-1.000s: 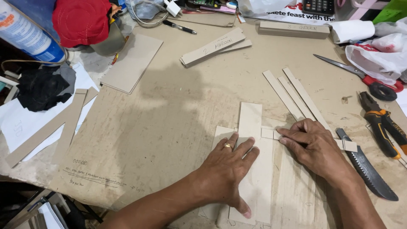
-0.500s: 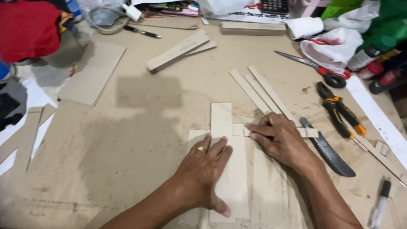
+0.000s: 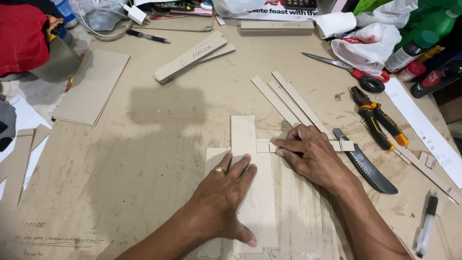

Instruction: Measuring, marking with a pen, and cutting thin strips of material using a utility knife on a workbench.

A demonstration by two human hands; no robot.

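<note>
- While the left hand [image 3: 226, 195] presses flat, fingers spread, on the upright cardboard strip [image 3: 244, 132] mid-worktop [image 3: 144, 159], alignment appears unfinished.
- Right hand [image 3: 313, 156], fingers together, pins the narrow cross strip [image 3: 263, 147] against it.
- Spare strips [image 3: 284, 96] remain unused.

Left hand [image 3: 226, 192] flattens cardboard panel [image 3: 243, 132]; right hand [image 3: 313, 156] pinches a narrow strip [image 3: 263, 147].

Single head-worn view, steeply down and close over the cardboard-covered worktable [image 3: 144, 159].

left hand [image 3: 226, 195] hiding board's [image 3: 243, 132] middle, red cloth [image 3: 21, 36] cut off
</note>
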